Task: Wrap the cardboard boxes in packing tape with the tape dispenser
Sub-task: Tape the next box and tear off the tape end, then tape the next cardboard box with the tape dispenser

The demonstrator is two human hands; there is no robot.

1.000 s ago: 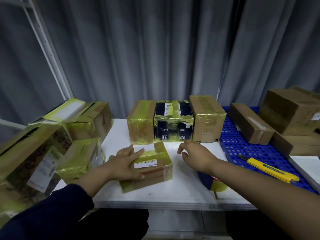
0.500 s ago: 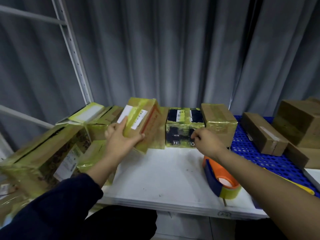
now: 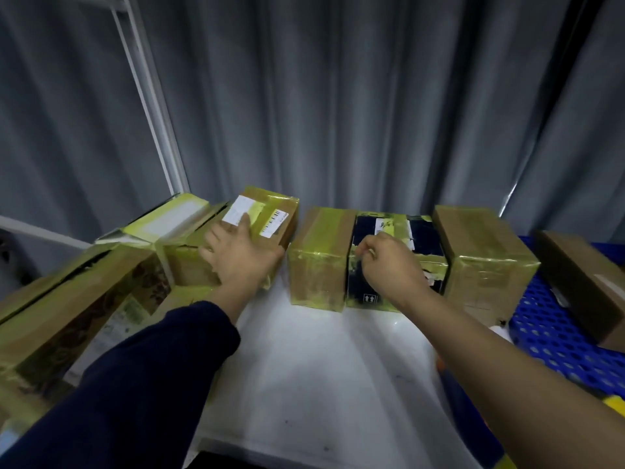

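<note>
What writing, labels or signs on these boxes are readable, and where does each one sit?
No words are clear enough to quote.
Up-arrows sign: low on the front of the black box.
Top label on the black box: a scrawl, unreadable.
White label and barcode sticker on the taped box: too blurred.
Side label on the big box: too blurred.
</note>
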